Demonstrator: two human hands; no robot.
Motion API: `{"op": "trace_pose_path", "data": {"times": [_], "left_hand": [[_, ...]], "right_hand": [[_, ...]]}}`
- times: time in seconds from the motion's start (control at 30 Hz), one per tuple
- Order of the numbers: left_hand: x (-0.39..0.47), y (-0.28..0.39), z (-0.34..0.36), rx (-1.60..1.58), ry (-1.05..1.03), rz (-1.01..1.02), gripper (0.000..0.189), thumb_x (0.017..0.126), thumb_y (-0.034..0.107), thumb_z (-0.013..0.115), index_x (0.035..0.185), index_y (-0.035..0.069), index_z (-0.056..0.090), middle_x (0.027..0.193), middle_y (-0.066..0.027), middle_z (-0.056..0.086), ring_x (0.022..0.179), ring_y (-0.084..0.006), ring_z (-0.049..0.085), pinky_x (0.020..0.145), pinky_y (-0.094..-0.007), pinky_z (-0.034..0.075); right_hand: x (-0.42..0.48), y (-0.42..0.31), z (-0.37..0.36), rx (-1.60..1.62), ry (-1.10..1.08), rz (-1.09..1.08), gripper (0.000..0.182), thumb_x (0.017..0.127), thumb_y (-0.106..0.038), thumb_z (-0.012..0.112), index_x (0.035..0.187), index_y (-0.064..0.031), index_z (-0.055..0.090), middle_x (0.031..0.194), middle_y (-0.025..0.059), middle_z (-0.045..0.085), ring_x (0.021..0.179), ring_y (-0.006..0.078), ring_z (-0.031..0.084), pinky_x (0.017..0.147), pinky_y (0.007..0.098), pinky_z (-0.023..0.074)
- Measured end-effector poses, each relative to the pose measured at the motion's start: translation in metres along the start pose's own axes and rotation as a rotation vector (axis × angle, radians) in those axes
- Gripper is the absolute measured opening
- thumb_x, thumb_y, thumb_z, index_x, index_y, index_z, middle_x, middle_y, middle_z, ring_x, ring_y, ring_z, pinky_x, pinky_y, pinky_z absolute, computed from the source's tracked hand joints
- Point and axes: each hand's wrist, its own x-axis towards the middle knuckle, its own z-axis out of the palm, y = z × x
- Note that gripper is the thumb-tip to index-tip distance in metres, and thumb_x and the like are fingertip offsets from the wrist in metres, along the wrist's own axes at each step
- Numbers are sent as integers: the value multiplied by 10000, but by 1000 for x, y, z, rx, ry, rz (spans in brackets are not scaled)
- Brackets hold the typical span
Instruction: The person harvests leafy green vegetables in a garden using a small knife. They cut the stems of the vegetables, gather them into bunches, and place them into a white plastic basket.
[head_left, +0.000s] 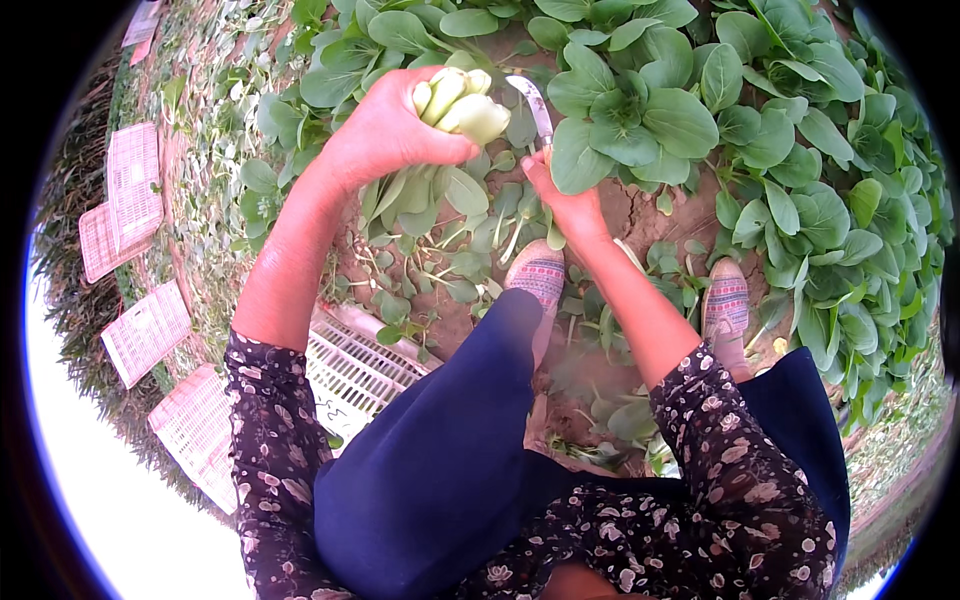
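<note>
My left hand (394, 124) grips several cut heads of bok choy (461, 105), their pale stem bases turned up toward me and their leaves hanging below. In my right hand (566, 199) is a small knife with a curved blade (534, 105); the blade points away from me, and most of its handle is hidden by my fingers. The knife is apart from the held bunch. Just right of the blade, a bok choy plant (630, 131) stands with broad leaves spread over part of my right hand.
More standing bok choy (802, 202) fills the right side. Loose leaves (457, 262) litter the soil by my patterned shoes (536, 270). A white plastic crate (360, 364) sits beside my left leg. Several more crates (146, 330) lie along the far left.
</note>
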Motion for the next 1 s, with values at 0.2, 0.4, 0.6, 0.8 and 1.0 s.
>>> {"op": "trace_pose_path", "data": {"times": [0.2, 0.4, 0.6, 0.8, 1.0], "left_hand": [[78, -1, -9, 493, 29, -1, 493, 636, 202, 829, 1078, 39, 683, 988, -59, 722, 872, -196, 687, 841, -325, 545], [77, -60, -4, 1153, -26, 6, 488, 597, 225, 784, 1053, 75, 700, 1412, -74, 564, 1031, -303, 682, 890, -405, 555], [49, -73, 8, 1041, 86, 46, 476, 653, 242, 751, 1088, 61, 688, 1465, -108, 515, 1058, -295, 677, 916, -408, 547], [63, -85, -13, 774, 119, 6, 650, 584, 248, 804, 1187, 46, 671, 1400, -53, 590, 1082, -290, 662, 945, -377, 526], [65, -101, -23, 557, 168, 170, 780, 558, 275, 868, 1260, 19, 645, 1223, -111, 685, 1031, -252, 681, 934, -357, 528]], "right_hand": [[48, -8, 24, 179, 138, -98, 203, 1010, -197, 545, 979, 2, 571, 786, 57, 636, 596, 142, 645, 573, 312, 506], [68, 8, 27, -319, 128, -39, 237, 1017, -199, 515, 1009, 35, 553, 788, 83, 633, 592, 168, 641, 573, 325, 505], [55, -20, 19, -200, -7, 51, 257, 1014, -201, 515, 1046, 46, 579, 798, 101, 650, 601, 156, 663, 570, 320, 507], [61, -24, 15, -280, -64, 111, 328, 1009, -320, 483, 993, -36, 645, 649, 39, 685, 582, 166, 611, 621, 350, 489], [67, -11, 18, -429, -96, 93, 313, 1009, -306, 494, 969, -30, 634, 632, 38, 670, 586, 152, 622, 608, 342, 488]]}}
